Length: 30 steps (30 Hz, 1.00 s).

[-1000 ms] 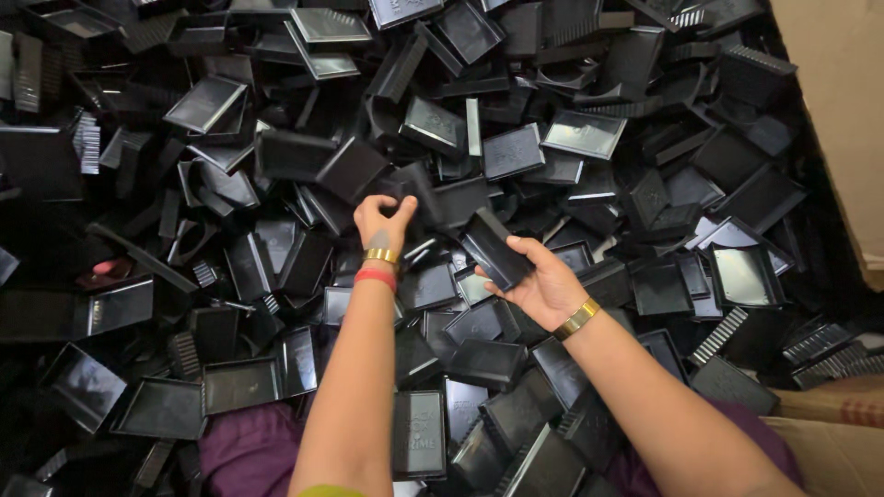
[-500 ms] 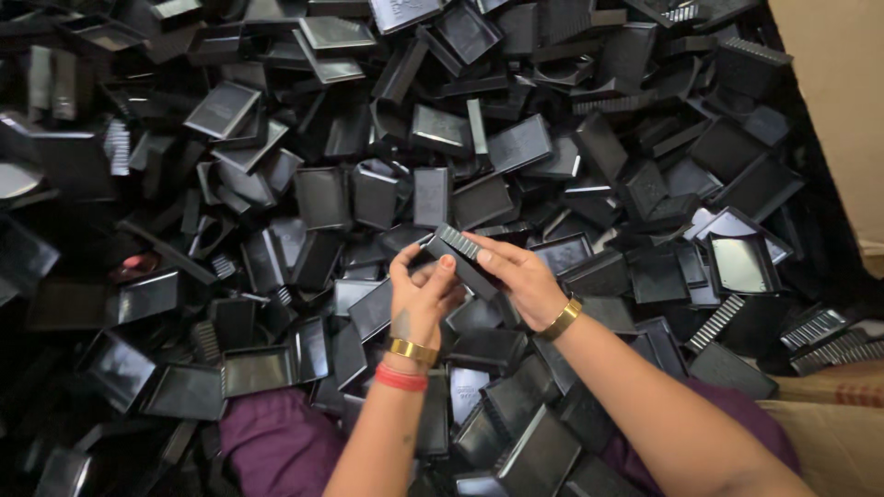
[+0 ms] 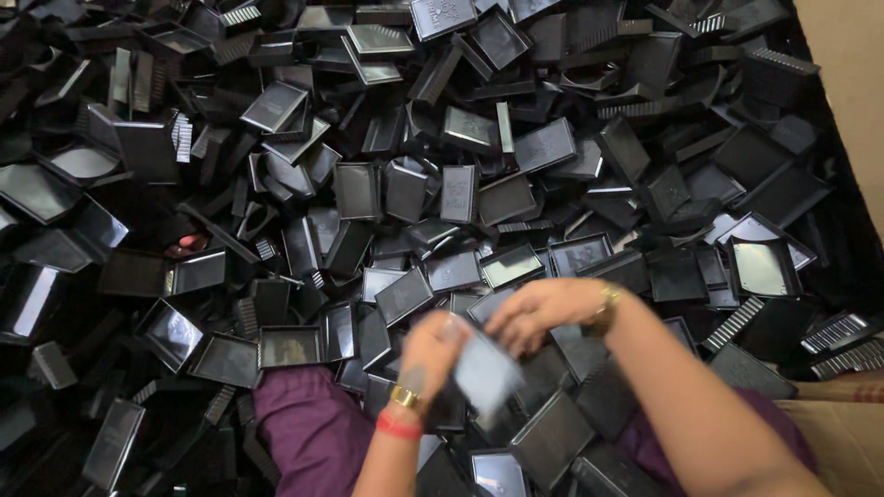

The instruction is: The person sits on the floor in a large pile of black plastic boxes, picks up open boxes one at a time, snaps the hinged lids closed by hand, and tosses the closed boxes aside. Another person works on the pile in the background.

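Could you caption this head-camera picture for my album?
Two hands, left hand and right hand, hold a blurred dark plastic piece above a heap of black trays.

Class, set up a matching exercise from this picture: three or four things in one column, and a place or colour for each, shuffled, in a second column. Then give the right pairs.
Things
1. red wrist bangle
2. gold wristwatch
3. purple cloth
4. brown cardboard wall

Place or colour
A. top right edge of the picture
B. on the right wrist
C. on the left wrist, beside a gold bangle
D. under the pile of black plastic trays, bottom left of centre

Pairs: 1-C, 2-B, 3-D, 4-A
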Each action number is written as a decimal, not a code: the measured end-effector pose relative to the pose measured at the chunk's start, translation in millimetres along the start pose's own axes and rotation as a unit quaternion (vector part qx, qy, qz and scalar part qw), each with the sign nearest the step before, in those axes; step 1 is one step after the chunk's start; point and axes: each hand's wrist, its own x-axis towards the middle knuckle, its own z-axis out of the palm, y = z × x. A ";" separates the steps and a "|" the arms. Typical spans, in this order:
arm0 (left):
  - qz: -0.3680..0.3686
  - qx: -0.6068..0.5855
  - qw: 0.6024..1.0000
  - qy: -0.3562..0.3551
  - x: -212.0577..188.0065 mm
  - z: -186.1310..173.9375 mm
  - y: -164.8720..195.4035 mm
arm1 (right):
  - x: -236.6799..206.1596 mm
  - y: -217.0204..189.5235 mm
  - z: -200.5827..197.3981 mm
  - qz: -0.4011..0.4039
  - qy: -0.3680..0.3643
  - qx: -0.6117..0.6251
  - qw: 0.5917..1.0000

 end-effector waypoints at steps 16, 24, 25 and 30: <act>0.076 0.627 0.743 -0.222 139.0 -24.1 87.1 | 9.2 -20.2 -16.4 0.020 0.579 -0.522 0.626; 0.192 0.557 0.807 -0.050 109.5 -9.7 60.4 | 2.8 -20.3 -15.2 -0.132 0.602 -0.435 0.656; 0.146 0.480 0.865 0.008 101.7 -5.5 53.7 | 4.8 -18.4 -16.4 -0.171 0.616 -0.378 0.670; -0.069 -0.200 0.977 0.016 60.4 19.9 17.8 | 23.6 3.2 -13.1 -0.290 0.379 0.071 0.876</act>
